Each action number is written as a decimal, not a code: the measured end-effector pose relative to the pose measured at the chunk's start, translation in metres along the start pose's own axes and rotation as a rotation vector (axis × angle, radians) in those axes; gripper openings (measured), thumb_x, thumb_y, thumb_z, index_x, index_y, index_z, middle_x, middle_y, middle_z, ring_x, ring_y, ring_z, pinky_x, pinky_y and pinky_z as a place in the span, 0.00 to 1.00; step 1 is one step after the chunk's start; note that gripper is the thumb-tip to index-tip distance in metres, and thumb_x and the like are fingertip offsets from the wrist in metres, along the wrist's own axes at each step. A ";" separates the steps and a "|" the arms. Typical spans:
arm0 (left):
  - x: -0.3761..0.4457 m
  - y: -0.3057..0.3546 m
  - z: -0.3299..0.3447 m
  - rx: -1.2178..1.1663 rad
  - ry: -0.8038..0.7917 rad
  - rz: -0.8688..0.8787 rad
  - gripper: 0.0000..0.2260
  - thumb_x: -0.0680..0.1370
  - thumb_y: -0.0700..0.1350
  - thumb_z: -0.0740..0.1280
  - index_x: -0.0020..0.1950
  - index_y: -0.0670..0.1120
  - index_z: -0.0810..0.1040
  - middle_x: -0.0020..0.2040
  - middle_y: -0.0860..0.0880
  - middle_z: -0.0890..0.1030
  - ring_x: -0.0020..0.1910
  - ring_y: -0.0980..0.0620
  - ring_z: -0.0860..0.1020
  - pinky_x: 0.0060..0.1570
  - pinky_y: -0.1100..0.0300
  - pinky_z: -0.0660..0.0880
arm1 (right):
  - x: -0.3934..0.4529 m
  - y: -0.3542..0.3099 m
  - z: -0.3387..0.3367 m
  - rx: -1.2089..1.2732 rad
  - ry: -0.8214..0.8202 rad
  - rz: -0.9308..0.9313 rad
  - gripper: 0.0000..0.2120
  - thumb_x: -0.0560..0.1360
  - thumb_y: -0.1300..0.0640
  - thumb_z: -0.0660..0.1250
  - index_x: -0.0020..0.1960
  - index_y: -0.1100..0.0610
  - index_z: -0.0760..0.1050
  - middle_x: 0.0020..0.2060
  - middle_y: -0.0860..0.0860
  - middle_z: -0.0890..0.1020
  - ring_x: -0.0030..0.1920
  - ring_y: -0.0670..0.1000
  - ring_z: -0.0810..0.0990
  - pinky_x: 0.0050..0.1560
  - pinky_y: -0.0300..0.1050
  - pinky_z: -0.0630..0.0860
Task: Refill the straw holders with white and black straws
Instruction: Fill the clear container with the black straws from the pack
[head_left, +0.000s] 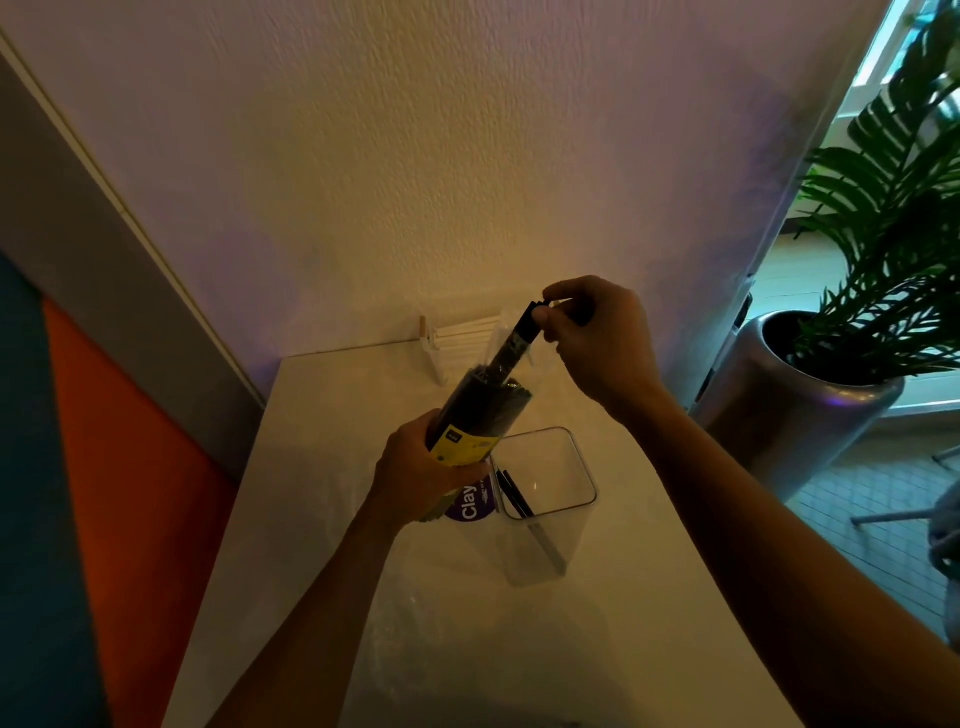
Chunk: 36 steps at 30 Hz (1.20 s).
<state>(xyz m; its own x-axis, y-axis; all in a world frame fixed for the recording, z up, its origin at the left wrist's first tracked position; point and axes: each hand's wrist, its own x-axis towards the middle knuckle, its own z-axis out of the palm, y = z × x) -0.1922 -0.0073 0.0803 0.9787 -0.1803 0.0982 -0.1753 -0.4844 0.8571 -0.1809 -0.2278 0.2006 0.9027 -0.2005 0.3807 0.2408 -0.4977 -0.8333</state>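
My left hand (423, 467) is wrapped tight round the lower end of the pack of black straws (480, 410), by its yellow label, holding it tilted up over the white table (322, 467). If I loosen that squeeze the slick wrapper could slide through my palm and the whole pack drop. Behind it, against the wall, the white straws (462, 335) lie waiting, well apart from my work. Just right of my left hand stands the clear holder (545, 499), nearly empty, only a couple of black straws leaning in it. It looks light, so a careless knock from my wrist would likely tip it. Further right, my right hand (597, 332) has its fingertips pinched shut on a small bunch of black straws (522, 332) sticking out of the pack's open top. Pulling too fast might drag loose neighbours out and scatter them
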 end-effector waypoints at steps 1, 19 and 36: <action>0.001 0.000 0.000 0.004 0.002 0.003 0.26 0.61 0.55 0.79 0.57 0.51 0.79 0.47 0.54 0.84 0.46 0.57 0.83 0.49 0.52 0.82 | 0.000 0.000 0.001 0.029 0.004 0.014 0.11 0.77 0.56 0.70 0.58 0.56 0.78 0.40 0.47 0.84 0.39 0.43 0.83 0.41 0.41 0.82; 0.000 0.004 0.002 0.005 -0.021 -0.045 0.30 0.56 0.61 0.77 0.54 0.53 0.79 0.45 0.55 0.84 0.43 0.56 0.83 0.46 0.51 0.82 | -0.021 0.001 0.012 0.185 -0.256 0.161 0.08 0.76 0.57 0.71 0.54 0.57 0.82 0.45 0.49 0.85 0.46 0.44 0.82 0.44 0.33 0.75; -0.006 -0.012 -0.005 -0.034 -0.012 -0.072 0.30 0.60 0.53 0.81 0.59 0.48 0.79 0.49 0.51 0.84 0.47 0.53 0.83 0.49 0.49 0.82 | -0.002 -0.013 -0.001 0.242 -0.142 0.119 0.09 0.78 0.58 0.69 0.55 0.62 0.78 0.47 0.54 0.85 0.45 0.46 0.86 0.44 0.37 0.81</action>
<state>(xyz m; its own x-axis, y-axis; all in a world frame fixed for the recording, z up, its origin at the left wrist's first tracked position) -0.1949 0.0039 0.0723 0.9873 -0.1563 0.0295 -0.1001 -0.4669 0.8786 -0.1859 -0.2220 0.2107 0.9664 -0.1172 0.2288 0.1928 -0.2584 -0.9466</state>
